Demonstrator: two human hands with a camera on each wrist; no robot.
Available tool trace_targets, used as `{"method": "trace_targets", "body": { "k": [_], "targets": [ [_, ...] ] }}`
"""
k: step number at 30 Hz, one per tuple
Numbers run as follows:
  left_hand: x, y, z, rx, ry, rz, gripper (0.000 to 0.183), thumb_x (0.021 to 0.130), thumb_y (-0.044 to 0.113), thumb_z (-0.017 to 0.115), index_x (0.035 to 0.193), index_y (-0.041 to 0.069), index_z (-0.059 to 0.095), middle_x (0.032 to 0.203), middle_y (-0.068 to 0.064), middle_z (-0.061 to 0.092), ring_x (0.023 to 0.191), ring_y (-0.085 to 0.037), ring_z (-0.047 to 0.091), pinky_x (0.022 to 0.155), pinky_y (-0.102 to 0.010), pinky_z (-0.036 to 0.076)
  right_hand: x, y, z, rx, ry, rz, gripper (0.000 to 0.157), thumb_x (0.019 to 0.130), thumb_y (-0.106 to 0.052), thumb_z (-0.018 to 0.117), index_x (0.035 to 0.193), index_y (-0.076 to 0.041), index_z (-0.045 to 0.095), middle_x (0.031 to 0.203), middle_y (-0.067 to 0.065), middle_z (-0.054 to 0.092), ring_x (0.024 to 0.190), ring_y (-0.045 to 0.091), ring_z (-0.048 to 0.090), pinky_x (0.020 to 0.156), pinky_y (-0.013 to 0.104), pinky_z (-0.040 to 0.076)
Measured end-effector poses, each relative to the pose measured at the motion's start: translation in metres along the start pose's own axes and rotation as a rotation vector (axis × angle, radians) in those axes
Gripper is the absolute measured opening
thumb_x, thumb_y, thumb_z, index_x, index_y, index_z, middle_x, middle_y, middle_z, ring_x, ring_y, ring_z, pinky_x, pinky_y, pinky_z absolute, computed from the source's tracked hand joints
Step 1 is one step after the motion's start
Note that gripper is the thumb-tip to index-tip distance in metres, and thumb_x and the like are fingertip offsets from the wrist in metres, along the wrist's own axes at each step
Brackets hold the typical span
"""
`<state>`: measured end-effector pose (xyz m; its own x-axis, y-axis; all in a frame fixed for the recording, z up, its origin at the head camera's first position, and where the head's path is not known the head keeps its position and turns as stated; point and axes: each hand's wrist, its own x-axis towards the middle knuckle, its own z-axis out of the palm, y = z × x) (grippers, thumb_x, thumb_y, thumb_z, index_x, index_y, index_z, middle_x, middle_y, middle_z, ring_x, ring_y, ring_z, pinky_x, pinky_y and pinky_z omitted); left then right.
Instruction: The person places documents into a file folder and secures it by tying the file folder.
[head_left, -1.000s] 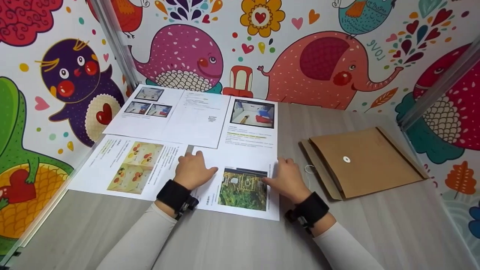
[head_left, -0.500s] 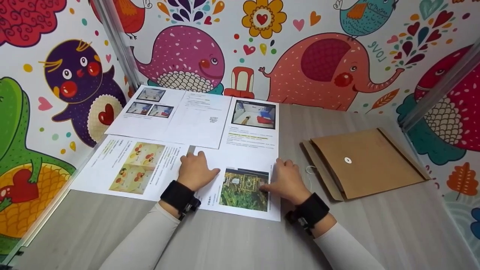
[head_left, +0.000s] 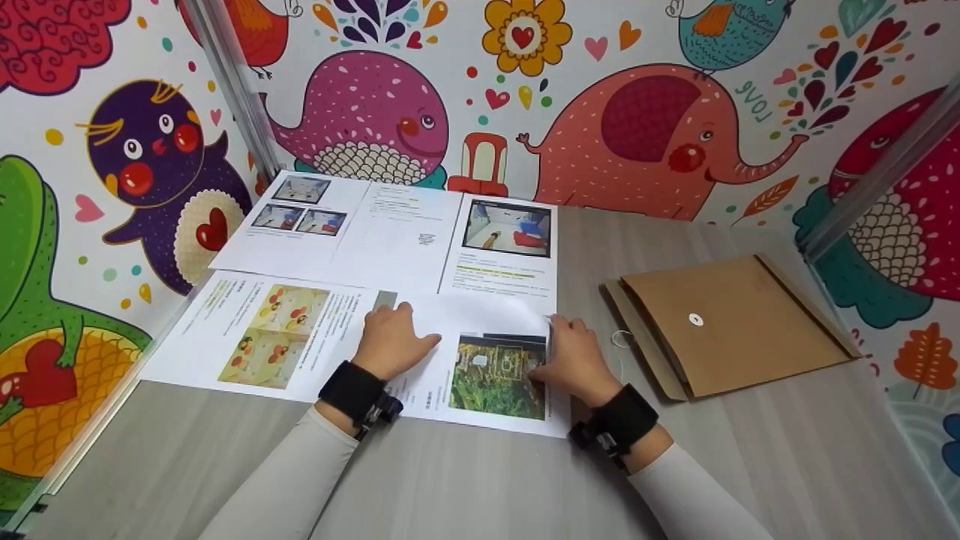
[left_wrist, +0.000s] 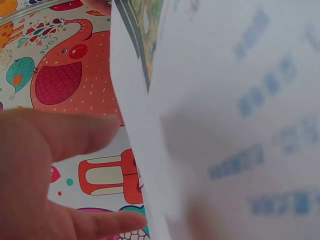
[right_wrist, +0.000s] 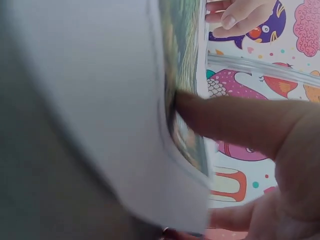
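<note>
A printed sheet of paper [head_left: 431, 375] with a green garden photo lies at the front right of the laid-out pages. My right hand [head_left: 581, 360] pinches its right edge, thumb on the photo; in the right wrist view the thumb [right_wrist: 230, 117] presses the bent sheet and the other fingers are partly hidden at its edge. The sheet bows up near its upper right corner. My left hand [head_left: 388, 341] rests on the sheet's left side with fingers spread; in the left wrist view its thumb [left_wrist: 85, 132] is extended over the paper.
Another sheet with a yellow picture [head_left: 274, 337] lies front left. Behind are pages with photos [head_left: 300, 247] and a right-hand page [head_left: 499, 274]. A brown string-tie paper envelope [head_left: 750, 337] lies on the grey table [head_left: 465, 487] at right. Patterned walls [head_left: 495, 105] enclose the table.
The garden-photo sheet has shifted slightly right and its upper right part has bowed up in the right hand's pinch. Both hands stay nearly in place.
</note>
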<state>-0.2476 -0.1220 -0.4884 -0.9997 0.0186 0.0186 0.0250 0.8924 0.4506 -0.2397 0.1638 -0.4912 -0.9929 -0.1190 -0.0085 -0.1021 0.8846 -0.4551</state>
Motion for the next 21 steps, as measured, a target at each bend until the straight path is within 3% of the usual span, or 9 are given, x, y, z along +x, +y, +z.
{"method": "trace_targets", "body": {
  "k": [5,9,16,19,21],
  "targets": [
    [0.000,0.001,0.000,-0.018,0.009,-0.016,0.066,0.084,0.045,0.074,0.122,-0.007,0.061,0.106,-0.026,0.065,0.105,-0.042,0.057,0.092,-0.051,0.044,0.005,0.003,-0.001,0.145,-0.006,0.013,0.094,0.061,-0.018,0.092,0.143,-0.003,0.047,0.126,0.022,0.057,0.109,0.035,0.057,0.094,0.050,0.051],
    [0.000,0.002,0.000,-0.008,0.006,-0.020,0.068,0.084,0.044,0.074,0.125,-0.008,0.060,0.108,-0.027,0.064,0.106,-0.041,0.056,0.094,-0.051,0.044,0.009,0.008,-0.007,0.299,-0.023,0.079,0.096,0.063,-0.014,0.090,0.145,0.000,0.042,0.134,0.023,0.058,0.118,0.036,0.057,0.100,0.048,0.049],
    [0.000,0.002,-0.001,0.015,0.021,0.004,0.065,0.084,0.043,0.074,0.120,-0.010,0.062,0.105,-0.027,0.064,0.106,-0.042,0.057,0.094,-0.052,0.043,0.016,0.018,-0.014,0.641,-0.043,0.212,0.079,0.069,-0.001,0.082,0.138,0.009,0.043,0.110,0.023,0.063,0.093,0.025,0.063,0.078,0.033,0.056],
    [-0.001,0.001,0.000,0.010,0.019,-0.013,0.065,0.084,0.043,0.074,0.121,-0.010,0.062,0.106,-0.027,0.064,0.106,-0.042,0.057,0.094,-0.051,0.044,0.018,0.021,-0.014,0.714,-0.042,0.261,0.085,0.071,0.001,0.079,0.143,0.013,0.035,0.110,0.025,0.063,0.094,0.024,0.063,0.082,0.031,0.056],
    [0.000,0.001,0.000,0.009,0.018,-0.019,0.065,0.085,0.043,0.073,0.121,-0.010,0.061,0.107,-0.027,0.064,0.106,-0.042,0.057,0.094,-0.051,0.044,0.018,0.023,-0.015,0.721,-0.067,0.282,0.082,0.074,0.000,0.078,0.143,0.012,0.036,0.113,0.025,0.064,0.096,0.025,0.064,0.085,0.033,0.057]
  ]
}}
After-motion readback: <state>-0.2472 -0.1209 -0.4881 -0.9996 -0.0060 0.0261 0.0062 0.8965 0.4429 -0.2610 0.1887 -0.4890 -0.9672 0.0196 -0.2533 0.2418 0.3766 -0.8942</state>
